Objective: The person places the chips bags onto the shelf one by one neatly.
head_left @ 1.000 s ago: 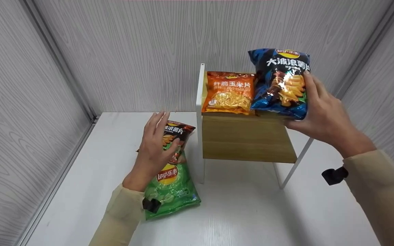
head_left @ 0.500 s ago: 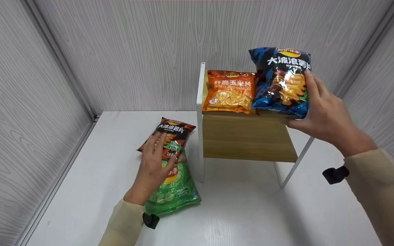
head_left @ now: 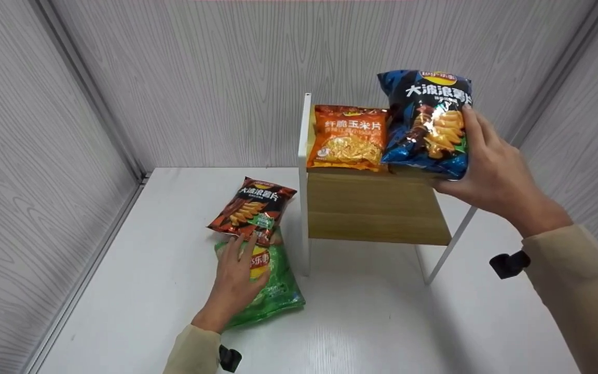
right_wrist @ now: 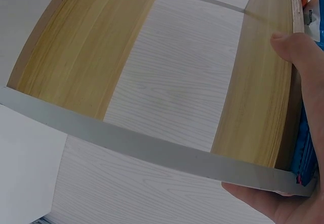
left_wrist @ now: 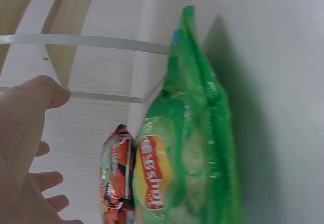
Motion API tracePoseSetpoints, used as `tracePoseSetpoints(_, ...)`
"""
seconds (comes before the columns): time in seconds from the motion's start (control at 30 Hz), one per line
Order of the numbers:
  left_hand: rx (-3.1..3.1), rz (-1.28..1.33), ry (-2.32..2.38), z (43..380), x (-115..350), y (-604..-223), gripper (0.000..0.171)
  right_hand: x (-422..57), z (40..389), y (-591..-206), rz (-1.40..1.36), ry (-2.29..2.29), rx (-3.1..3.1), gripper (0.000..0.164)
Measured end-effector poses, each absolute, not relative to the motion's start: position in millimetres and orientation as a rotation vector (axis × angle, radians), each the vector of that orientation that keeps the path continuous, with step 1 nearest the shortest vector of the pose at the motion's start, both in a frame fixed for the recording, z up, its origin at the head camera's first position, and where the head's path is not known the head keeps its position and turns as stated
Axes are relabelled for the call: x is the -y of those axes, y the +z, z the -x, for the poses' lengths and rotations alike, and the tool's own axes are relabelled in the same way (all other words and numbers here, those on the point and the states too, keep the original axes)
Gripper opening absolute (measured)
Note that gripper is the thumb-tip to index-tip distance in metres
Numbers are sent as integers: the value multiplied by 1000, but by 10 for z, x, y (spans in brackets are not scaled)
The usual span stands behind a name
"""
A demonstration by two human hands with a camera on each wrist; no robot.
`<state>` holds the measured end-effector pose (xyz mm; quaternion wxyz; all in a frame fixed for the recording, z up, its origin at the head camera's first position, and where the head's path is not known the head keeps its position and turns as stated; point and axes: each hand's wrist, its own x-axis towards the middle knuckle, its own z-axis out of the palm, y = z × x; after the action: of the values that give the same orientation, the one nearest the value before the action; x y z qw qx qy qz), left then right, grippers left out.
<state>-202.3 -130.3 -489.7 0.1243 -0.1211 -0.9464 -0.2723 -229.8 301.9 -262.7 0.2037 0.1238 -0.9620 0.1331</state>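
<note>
My left hand (head_left: pixel 235 283) is above the lower part of a green Lay's chip bag (head_left: pixel 278 288), fingers spread; the left wrist view shows it apart from the green bag (left_wrist: pixel 177 158). A black-and-red chip bag (head_left: pixel 255 208) lies partly over the green bag's far end. At the upper right, my right hand (head_left: pixel 499 171) holds the right side of a blue-and-black chip bag (head_left: pixel 429 124) that stands on the rack's top shelf. Its thumb (right_wrist: pixel 291 46) lies by the shelf board in the right wrist view. Left of the blue bag stands an orange corn chip bag (head_left: pixel 348 137).
The rack has a white side panel (head_left: pixel 304 208), a lower wooden shelf (head_left: pixel 374 210) and a thin right leg (head_left: pixel 452 249). It stands on a white tabletop (head_left: pixel 138 291). Grey wood-grain walls (head_left: pixel 216 78) enclose the back and sides.
My left hand has drawn back toward me, off the black-and-red bag and over the green one. The right hand and the blue bag have stayed almost still.
</note>
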Motion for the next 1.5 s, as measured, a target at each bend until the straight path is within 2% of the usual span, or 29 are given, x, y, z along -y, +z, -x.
tracePoseSetpoints(0.27,3063,224,-809,1936,1368,-5183,101,-2994,2307,-2628,-321,368,2722,123)
tracePoseSetpoints(0.53,3236,212,-783,1891,1350,-5324,124,-3018,2288,-2619,-317,374,2710,123)
tracePoseSetpoints(0.7,3261,217,-706,1858,1326,-5389,127,-3022,2290,-2617,-326,372,2700,123)
tracePoseSetpoints(0.83,3218,238,-627,1829,1315,-5455,118,-3017,2293,-2617,-324,373,2701,123)
tracePoseSetpoints(1.07,3175,263,-455,1796,1299,-5528,86,-3006,2303,-2622,-316,380,2714,123)
tracePoseSetpoints(1.33,3147,247,-397,1777,1276,-5539,69,-3014,2290,-2622,-328,357,2702,123)
tracePoseSetpoints(1.5,3127,242,-411,1756,1274,-5522,64,-3009,2291,-2619,-329,356,2703,122)
